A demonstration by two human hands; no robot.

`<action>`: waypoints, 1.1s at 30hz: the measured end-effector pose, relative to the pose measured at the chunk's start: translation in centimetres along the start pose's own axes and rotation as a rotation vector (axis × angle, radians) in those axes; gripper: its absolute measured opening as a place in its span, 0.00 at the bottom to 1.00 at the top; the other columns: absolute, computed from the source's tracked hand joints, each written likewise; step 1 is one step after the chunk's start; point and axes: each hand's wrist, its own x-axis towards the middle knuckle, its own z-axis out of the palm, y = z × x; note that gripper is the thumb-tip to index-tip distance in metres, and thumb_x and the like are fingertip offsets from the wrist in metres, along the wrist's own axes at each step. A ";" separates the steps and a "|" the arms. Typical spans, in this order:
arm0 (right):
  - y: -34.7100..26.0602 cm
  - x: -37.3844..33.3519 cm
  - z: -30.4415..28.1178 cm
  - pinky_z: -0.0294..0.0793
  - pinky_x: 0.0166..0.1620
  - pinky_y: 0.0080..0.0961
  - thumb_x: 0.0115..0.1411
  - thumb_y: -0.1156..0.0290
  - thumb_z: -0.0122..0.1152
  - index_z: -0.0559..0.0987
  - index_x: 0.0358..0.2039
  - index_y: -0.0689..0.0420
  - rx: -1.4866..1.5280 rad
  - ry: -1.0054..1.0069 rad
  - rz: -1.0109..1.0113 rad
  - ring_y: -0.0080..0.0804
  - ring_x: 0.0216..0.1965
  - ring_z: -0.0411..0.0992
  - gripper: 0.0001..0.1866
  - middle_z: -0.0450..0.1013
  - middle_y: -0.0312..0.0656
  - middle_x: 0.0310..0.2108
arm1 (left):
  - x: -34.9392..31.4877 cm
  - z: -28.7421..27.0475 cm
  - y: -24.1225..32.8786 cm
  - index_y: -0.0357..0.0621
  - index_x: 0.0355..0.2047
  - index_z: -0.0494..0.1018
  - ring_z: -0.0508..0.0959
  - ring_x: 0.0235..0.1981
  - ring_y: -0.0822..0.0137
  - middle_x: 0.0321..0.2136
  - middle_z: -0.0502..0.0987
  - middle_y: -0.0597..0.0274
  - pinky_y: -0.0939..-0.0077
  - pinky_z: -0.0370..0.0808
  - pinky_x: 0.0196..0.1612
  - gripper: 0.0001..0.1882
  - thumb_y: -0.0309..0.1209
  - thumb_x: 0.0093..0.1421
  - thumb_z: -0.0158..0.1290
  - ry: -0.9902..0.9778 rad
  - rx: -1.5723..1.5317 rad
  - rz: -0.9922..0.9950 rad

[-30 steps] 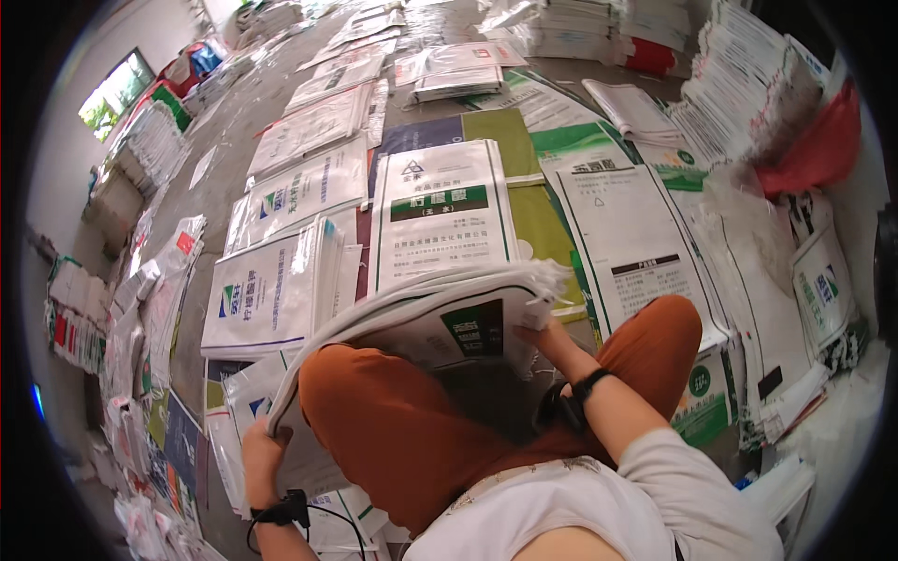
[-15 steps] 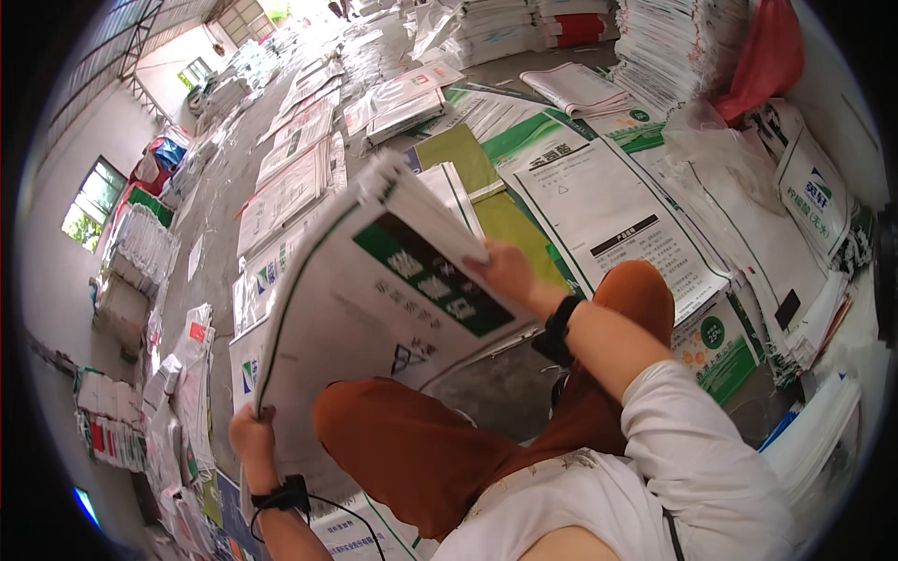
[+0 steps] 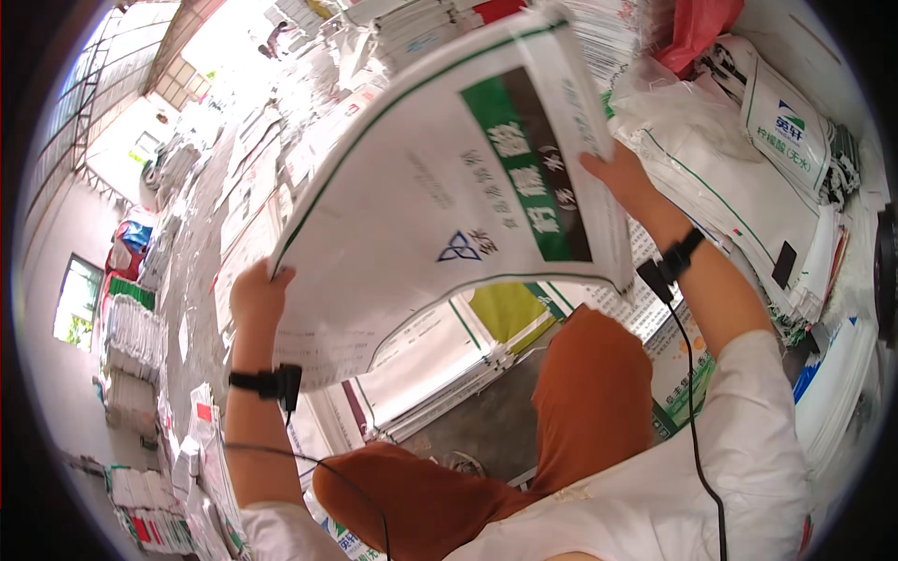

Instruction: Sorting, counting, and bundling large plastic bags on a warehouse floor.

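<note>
White printed sack (image 3: pixel 393 206) — up in the air, bowed, over flat sacks (image 3: pixel 426 360) on the floor (image 3: pixel 486 416). Left grip (image 3: pixel 257 297) clamped on its left edge, right grip (image 3: pixel 627 184) on its right edge. Likely risk: it folds or drops if either pinch loosens — middle's unsupported.

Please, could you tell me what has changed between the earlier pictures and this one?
The left hand and the right hand have raised the bags from low by the knees, upward and forward; they now hang spread between the hands. The view has also turned. Nothing was let go: both hands still hold the bags' edges. The red sheet stays beside the wall.
</note>
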 end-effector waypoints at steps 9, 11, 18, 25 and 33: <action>17.5 -8.6 -9.2 0.77 0.45 0.30 0.62 0.68 0.64 0.74 0.54 0.64 0.568 0.345 0.558 0.33 0.40 0.77 0.22 0.77 0.44 0.42 | 20.3 5.0 28.8 0.51 0.46 0.76 0.79 0.47 0.50 0.42 0.81 0.53 0.53 0.76 0.47 0.20 0.46 0.58 0.58 -0.107 0.247 0.694; 20.5 -9.4 -9.1 0.78 0.45 0.31 0.62 0.68 0.64 0.74 0.53 0.64 0.597 0.378 0.623 0.34 0.40 0.77 0.21 0.77 0.44 0.42 | 21.4 6.8 34.6 0.54 0.51 0.74 0.77 0.49 0.49 0.45 0.79 0.54 0.54 0.74 0.50 0.22 0.45 0.58 0.59 0.043 0.149 0.776; 37.7 -14.8 -9.9 0.78 0.46 0.37 0.61 0.69 0.65 0.75 0.52 0.70 0.473 0.575 0.907 0.41 0.42 0.77 0.22 0.77 0.49 0.44 | 14.2 29.6 36.9 0.59 0.61 0.66 0.69 0.58 0.45 0.57 0.71 0.51 0.51 0.66 0.60 0.35 0.44 0.55 0.64 0.129 -0.494 0.629; 40.1 -17.1 -7.9 0.77 0.49 0.40 0.62 0.70 0.64 0.73 0.52 0.72 0.550 0.559 1.037 0.47 0.44 0.77 0.23 0.76 0.54 0.46 | -4.1 50.9 29.2 0.29 0.59 0.65 0.77 0.50 0.56 0.50 0.77 0.50 0.65 0.73 0.54 0.35 0.42 0.59 0.63 -0.738 -0.937 -0.200; 39.3 -18.1 -5.8 0.77 0.50 0.33 0.61 0.65 0.67 0.73 0.53 0.72 0.438 0.659 0.960 0.41 0.46 0.76 0.27 0.75 0.52 0.48 | -6.4 51.7 33.8 0.37 0.50 0.70 0.74 0.43 0.67 0.41 0.75 0.61 0.69 0.70 0.49 0.19 0.38 0.65 0.56 -1.054 -1.589 -0.850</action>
